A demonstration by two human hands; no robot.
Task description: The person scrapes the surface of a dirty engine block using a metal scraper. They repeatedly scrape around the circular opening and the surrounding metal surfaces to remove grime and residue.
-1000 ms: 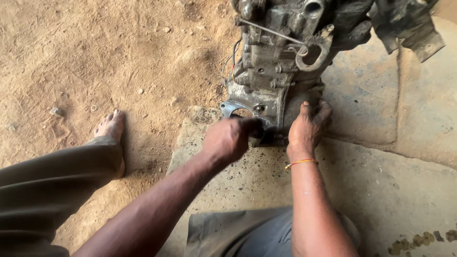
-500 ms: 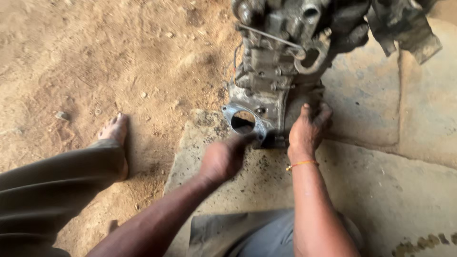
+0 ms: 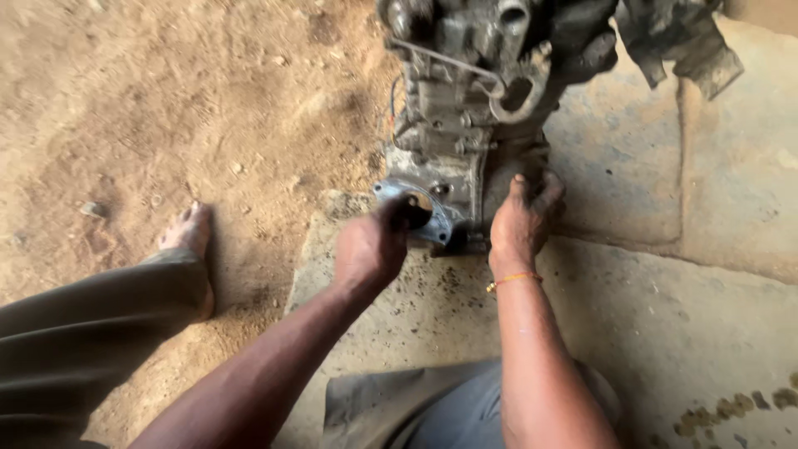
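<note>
Since half a second ago, the left hand has returned to the round flange low on the grimy cast-metal engine block, fingers closed at its opening (what they pinch is hidden). Right hand presses flat, open, against the casing, which stands on a rough concrete slab beside sandy ground.

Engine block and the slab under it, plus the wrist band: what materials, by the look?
Engine block: looks like cast metal, probably aluminium; dull grey, grimy, moulded ribs and bosses. Slab: looks like concrete or stone; flat, matte grey-tan, dusty, with a seam. Band on the right hand: thin orange, maybe thread or cord; too small to tell.
</note>
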